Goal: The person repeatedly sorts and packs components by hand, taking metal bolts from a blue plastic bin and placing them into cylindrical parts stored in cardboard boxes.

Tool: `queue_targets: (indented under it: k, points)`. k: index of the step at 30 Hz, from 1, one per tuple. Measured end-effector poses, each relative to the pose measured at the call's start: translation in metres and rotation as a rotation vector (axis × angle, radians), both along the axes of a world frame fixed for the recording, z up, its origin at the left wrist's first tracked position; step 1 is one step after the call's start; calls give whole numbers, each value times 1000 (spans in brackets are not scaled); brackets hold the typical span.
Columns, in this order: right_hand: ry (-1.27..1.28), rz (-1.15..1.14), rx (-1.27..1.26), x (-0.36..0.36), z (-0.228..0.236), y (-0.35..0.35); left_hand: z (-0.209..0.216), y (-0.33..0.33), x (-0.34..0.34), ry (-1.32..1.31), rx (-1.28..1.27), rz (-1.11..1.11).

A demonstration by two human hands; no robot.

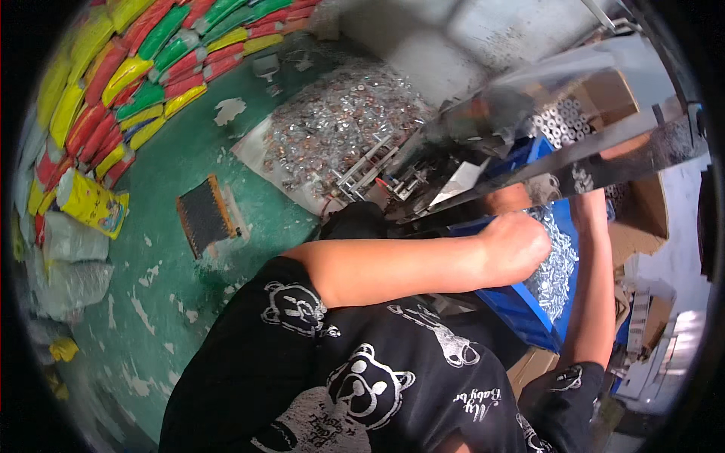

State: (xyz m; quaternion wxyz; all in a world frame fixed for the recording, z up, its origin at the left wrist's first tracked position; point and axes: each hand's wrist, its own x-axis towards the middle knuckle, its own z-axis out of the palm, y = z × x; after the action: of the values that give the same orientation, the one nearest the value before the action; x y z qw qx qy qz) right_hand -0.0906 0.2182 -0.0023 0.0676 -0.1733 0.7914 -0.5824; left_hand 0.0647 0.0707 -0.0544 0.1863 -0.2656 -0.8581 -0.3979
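A blue bin (pixel 515 311) holds a heap of small silvery screw-like metal parts (pixel 556 278). My left hand (pixel 516 247) is closed over the bin's left side, with its back toward me. Its fingertips are turned away, so whatever they hold is hidden. On the far right side of the bin, my right hand (pixel 590 205) reaches up to a shiny slanting bar (pixel 604 162). That bar covers its fingers, and only the wrist region shows.
White ring-ended rolls (pixel 563 122) fill a cardboard box (pixel 610 94) beyond the bar. Metal machine parts (pixel 370 167) stand left of the bin. Farther off, a large pile of small shiny pieces (pixel 340 121) lies on a sheet. Colourful sacks (pixel 162 57) are stacked at the left.
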Motion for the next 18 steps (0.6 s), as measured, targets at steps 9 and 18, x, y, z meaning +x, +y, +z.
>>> queue_targets:
  k: [9,18]
  points:
    - [-71,-735,87,170,5,302,5,14,-11,-53,-20,-85]
    - [-589,-1072,1000,356,-150,522,14,17,0,-76,-47,-91]
